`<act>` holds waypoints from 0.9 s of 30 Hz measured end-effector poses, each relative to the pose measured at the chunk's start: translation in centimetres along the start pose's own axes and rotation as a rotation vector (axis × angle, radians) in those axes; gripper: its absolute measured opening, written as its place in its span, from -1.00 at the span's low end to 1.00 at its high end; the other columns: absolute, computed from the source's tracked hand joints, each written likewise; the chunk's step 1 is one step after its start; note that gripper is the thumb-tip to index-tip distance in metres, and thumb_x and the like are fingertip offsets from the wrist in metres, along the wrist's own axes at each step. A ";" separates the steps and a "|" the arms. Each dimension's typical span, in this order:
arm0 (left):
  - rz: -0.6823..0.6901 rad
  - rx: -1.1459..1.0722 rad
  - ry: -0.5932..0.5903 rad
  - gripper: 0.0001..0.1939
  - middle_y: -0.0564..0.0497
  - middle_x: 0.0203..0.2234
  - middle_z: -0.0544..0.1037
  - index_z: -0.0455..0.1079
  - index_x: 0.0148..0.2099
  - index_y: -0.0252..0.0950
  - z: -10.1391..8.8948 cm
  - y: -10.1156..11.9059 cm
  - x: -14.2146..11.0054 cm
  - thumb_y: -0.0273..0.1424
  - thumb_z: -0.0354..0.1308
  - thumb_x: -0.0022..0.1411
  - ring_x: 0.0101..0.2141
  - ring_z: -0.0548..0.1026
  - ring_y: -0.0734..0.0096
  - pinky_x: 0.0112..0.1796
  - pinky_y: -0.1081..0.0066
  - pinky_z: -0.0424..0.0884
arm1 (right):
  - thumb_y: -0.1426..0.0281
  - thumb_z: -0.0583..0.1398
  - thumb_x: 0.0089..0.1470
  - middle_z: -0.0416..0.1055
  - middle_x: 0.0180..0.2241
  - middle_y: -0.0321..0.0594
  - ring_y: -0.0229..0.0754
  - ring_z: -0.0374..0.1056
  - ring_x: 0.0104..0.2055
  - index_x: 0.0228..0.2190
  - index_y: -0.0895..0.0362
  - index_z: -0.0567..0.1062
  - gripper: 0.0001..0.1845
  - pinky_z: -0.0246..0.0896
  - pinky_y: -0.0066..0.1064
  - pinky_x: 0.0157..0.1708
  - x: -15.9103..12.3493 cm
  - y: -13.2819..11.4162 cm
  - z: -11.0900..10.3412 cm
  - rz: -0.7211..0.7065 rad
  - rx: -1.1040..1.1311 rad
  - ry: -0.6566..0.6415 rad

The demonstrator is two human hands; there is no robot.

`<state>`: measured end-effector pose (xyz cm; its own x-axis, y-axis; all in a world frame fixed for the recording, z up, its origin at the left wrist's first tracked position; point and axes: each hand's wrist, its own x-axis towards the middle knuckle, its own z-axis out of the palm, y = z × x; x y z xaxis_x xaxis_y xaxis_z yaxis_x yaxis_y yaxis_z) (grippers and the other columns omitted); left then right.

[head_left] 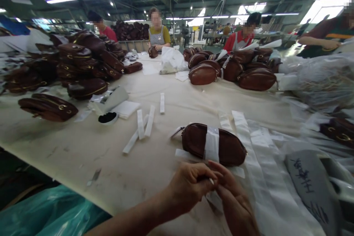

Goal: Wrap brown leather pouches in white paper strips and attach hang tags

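Observation:
A dark brown leather pouch [193, 142] lies on the table just beyond my hands, with a white paper band [212, 143] around its middle. My left hand [189, 179] is closed in a pinch, and a small white tip shows at its fingers. Against it rests my right hand [235, 195], its fingers bent inward and meeting the left fingertips. What the two hands hold is mostly hidden and too small to name. Some thin, blurred material shows below the fingers. White paper strips [141, 124] lie to the left of the pouch.
Brown bags are piled at the left [87, 59] and at the far right [204, 73]. A small dish of black items [107, 118] stands beside white paper sheets [127, 108]. Plastic sleeves [262, 162] and a grey tape dispenser-like object [312, 188] lie on the right. Several people work around the table.

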<state>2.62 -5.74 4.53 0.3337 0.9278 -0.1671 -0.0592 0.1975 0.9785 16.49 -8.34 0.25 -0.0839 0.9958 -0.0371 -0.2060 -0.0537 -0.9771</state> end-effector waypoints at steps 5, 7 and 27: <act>0.073 -0.011 0.166 -0.75 0.04 -0.59 0.39 0.46 -0.46 -0.38 -1.9 -0.5 0.9 -0.25 0.18 0.00 -0.63 0.26 0.61 -0.65 0.59 0.14 | 0.11 0.27 -0.05 0.37 -0.59 -0.33 -0.37 0.20 -0.63 -0.19 0.10 0.52 -0.58 0.13 -0.57 -0.66 2.1 -0.7 1.3 0.260 0.018 -0.007; 0.087 -0.031 0.230 -0.73 0.03 -0.54 0.39 0.43 -0.50 -0.37 -2.8 -0.8 1.3 -0.23 0.21 -0.03 -0.60 0.26 0.61 -0.62 0.57 0.14 | 0.11 0.30 -0.10 0.43 -0.52 -0.29 -0.30 0.32 -0.51 -0.22 0.09 0.56 -0.58 0.23 -0.55 -0.56 3.0 -1.0 1.8 0.227 -0.139 0.036; 0.104 0.625 0.339 -0.72 -0.10 -0.22 0.53 0.41 -0.15 -0.33 -10.4 -6.0 11.5 -0.58 -0.05 0.13 -0.21 0.46 0.28 -0.12 0.35 0.36 | 0.17 0.13 0.04 0.49 -0.49 -0.20 -0.16 0.38 -0.46 -0.48 0.08 0.53 -0.71 0.21 -0.39 -0.44 17.7 -7.0 2.7 -0.306 -1.350 -0.236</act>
<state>-2.98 7.09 -4.48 0.0390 0.9992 0.0023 0.5090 -0.0219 0.8605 13.78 9.41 7.00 -0.3937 0.9120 0.1151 0.8261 0.4060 -0.3908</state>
